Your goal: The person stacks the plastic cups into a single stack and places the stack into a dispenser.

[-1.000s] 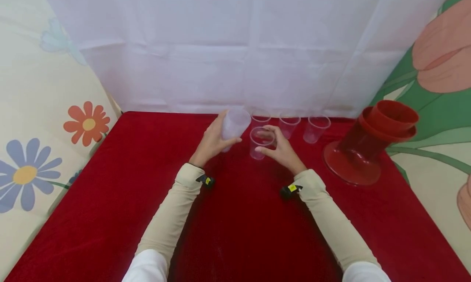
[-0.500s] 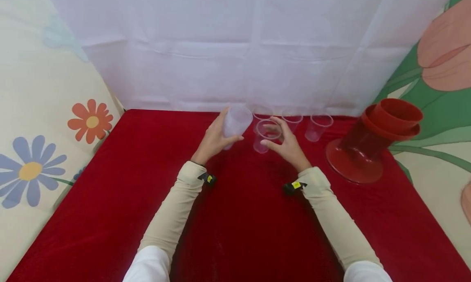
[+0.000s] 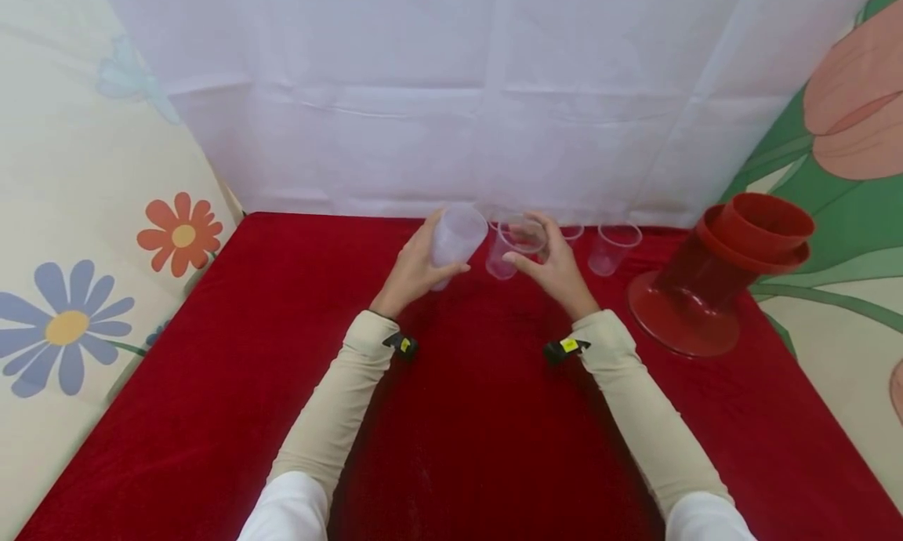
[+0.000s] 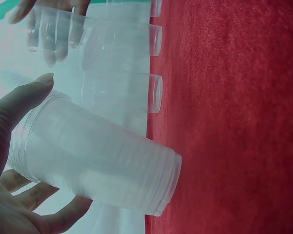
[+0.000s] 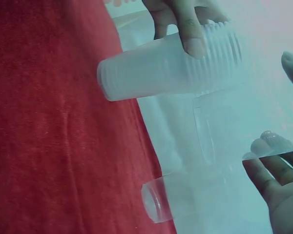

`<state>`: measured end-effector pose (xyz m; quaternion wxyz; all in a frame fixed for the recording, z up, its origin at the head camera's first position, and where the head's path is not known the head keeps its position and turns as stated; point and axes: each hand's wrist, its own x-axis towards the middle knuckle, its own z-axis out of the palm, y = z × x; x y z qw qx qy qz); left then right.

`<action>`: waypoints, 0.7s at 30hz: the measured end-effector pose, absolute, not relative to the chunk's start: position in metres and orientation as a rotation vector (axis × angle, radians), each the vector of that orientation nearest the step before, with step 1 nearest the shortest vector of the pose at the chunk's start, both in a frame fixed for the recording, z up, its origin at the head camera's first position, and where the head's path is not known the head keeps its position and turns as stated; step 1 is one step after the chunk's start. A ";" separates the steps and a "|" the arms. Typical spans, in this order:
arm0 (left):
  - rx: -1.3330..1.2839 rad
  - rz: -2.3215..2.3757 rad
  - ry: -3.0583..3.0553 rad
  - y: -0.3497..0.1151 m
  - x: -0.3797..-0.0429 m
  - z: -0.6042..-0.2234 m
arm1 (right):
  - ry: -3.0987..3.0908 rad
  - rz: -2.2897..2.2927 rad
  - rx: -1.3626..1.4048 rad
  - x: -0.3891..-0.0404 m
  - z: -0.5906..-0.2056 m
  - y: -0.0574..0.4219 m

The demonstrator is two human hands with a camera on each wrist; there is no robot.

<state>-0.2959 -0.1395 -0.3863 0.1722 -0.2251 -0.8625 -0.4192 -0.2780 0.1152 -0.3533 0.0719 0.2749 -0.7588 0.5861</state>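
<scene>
My left hand [image 3: 411,273] grips a stack of nested clear plastic cups [image 3: 457,237], tilted with the rims up and to the right. In the left wrist view the stack [image 4: 102,151] lies between thumb and fingers. My right hand [image 3: 560,273] holds a single clear plastic cup [image 5: 222,122] by its sides, fingers curled round it. Its base is off the cloth in the right wrist view, close beside the stack's rim end. Behind the right hand, more clear cups stand upright in a row; the rightmost cup [image 3: 612,251] shows fully, the others are partly hidden.
A red flanged holder [image 3: 684,306], with round red pieces at its top, leans at the right of the table. Red cloth [image 3: 451,431] covers the table. A white sheet [image 3: 395,118] hangs behind, close to the row of cups.
My right hand has moved up and slightly right with its cup, toward the back row. The left hand and stack stay almost where they were; the whole view has shifted slightly.
</scene>
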 end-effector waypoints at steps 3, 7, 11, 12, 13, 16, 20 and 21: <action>-0.644 -1.187 -2.444 -0.139 -0.296 -0.386 | -2.289 1.745 0.824 -0.278 -0.350 0.116; -0.646 -1.195 -2.445 -0.139 -0.295 -0.387 | -2.280 1.762 0.802 -0.290 -0.361 0.121; -0.639 -1.216 -2.449 -0.139 -0.294 -0.388 | -2.266 1.796 0.769 -0.298 -0.367 0.123; -0.638 -1.220 -2.449 -0.139 -0.293 -0.388 | -2.264 1.799 0.758 -0.296 -0.364 0.123; -0.636 -1.223 -2.450 -0.139 -0.293 -0.388 | -2.263 1.802 0.747 -0.294 -0.360 0.122; -0.634 -1.218 -2.456 -0.139 -0.293 -0.388 | -2.247 1.801 0.727 -0.288 -0.347 0.120; -0.636 -1.206 -2.454 -0.138 -0.294 -0.387 | -2.234 1.771 0.720 -0.283 -0.335 0.119; -0.638 -1.203 -2.454 -0.138 -0.295 -0.386 | -2.230 1.768 0.723 -0.283 -0.334 0.119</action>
